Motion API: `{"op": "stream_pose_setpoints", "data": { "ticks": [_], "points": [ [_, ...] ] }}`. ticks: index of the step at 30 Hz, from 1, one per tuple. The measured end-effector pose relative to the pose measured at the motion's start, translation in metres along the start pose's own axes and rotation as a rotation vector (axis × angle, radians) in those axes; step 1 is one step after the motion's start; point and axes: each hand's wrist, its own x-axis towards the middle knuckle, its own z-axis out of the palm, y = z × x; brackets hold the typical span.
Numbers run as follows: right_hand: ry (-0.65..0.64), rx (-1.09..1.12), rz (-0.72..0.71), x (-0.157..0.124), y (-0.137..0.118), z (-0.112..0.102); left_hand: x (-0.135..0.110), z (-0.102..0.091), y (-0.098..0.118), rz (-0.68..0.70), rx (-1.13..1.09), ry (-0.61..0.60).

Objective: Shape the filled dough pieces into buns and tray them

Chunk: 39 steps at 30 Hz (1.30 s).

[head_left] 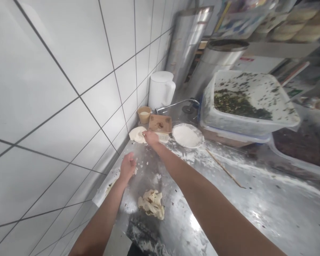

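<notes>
At the far end of the metal worktop, my right hand is closed on the edge of a smooth pale piece of dough beside the tiled wall. My left hand hovers nearer to me over the worktop, its fingers loosely curled and apart, holding nothing that I can see. Closer to my body lies a crumpled lump of dough with dark green bits in it. A pale sheet with green bits is partly covered by my left forearm.
Behind the dough stand a small tan cup, a brown tray and a white pitcher. A bowl of flour and a thin stick lie to the right. A tub of chopped greens sits atop another container. White tiles border the left.
</notes>
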Motion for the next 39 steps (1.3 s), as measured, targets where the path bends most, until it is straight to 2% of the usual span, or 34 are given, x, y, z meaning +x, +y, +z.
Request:
{"op": "stream_pose_setpoints", "data": {
  "ticks": [4,7,10,12,15,17,20,21,23,25,28,31,34,36,39],
  "points": [
    [0.045,-0.020,0.009,0.011,-0.004,0.010,0.056,0.014,0.015,0.156,0.088,0.062],
    [0.081,0.022,0.036,0.006,0.001,0.014,0.089,0.022,0.028,0.234,0.168,0.051],
    [0.119,0.139,0.068,-0.016,0.015,0.016,0.103,0.025,0.037,0.259,0.172,-0.069],
    [0.088,0.250,0.029,-0.043,0.027,0.017,0.097,0.021,0.041,0.254,0.148,-0.090],
    [-0.024,0.409,-0.062,-0.105,0.041,0.025,0.058,0.007,0.040,0.276,0.116,-0.090],
    [-0.107,0.467,-0.138,-0.155,0.048,0.034,0.016,-0.004,0.033,0.303,0.084,-0.259],
    [-0.163,0.505,-0.302,-0.224,0.051,0.052,-0.051,-0.016,0.018,0.373,0.091,-0.648],
    [-0.161,0.499,-0.341,-0.243,0.050,0.058,-0.071,-0.019,0.014,0.393,0.107,-0.729],
    [-0.158,0.464,-0.387,-0.273,0.045,0.069,-0.107,-0.022,0.009,0.399,0.144,-0.780],
    [-0.139,0.419,-0.382,-0.293,0.038,0.077,-0.134,-0.021,0.006,0.351,0.174,-0.744],
    [-0.098,0.417,-0.334,-0.306,0.028,0.083,-0.160,-0.015,0.001,0.201,0.176,-0.609],
    [-0.222,0.566,-0.256,-0.305,0.027,0.083,-0.176,-0.010,-0.009,0.040,0.053,-0.553],
    [-0.337,0.723,-0.056,-0.303,0.036,0.086,-0.189,-0.006,-0.018,-0.100,-0.031,-0.452],
    [-0.265,0.731,0.055,-0.306,0.042,0.089,-0.196,-0.002,-0.019,-0.151,0.009,-0.302],
    [-0.071,0.643,0.053,-0.312,0.046,0.096,-0.206,0.004,-0.013,-0.143,0.053,-0.107]
  ]
}}
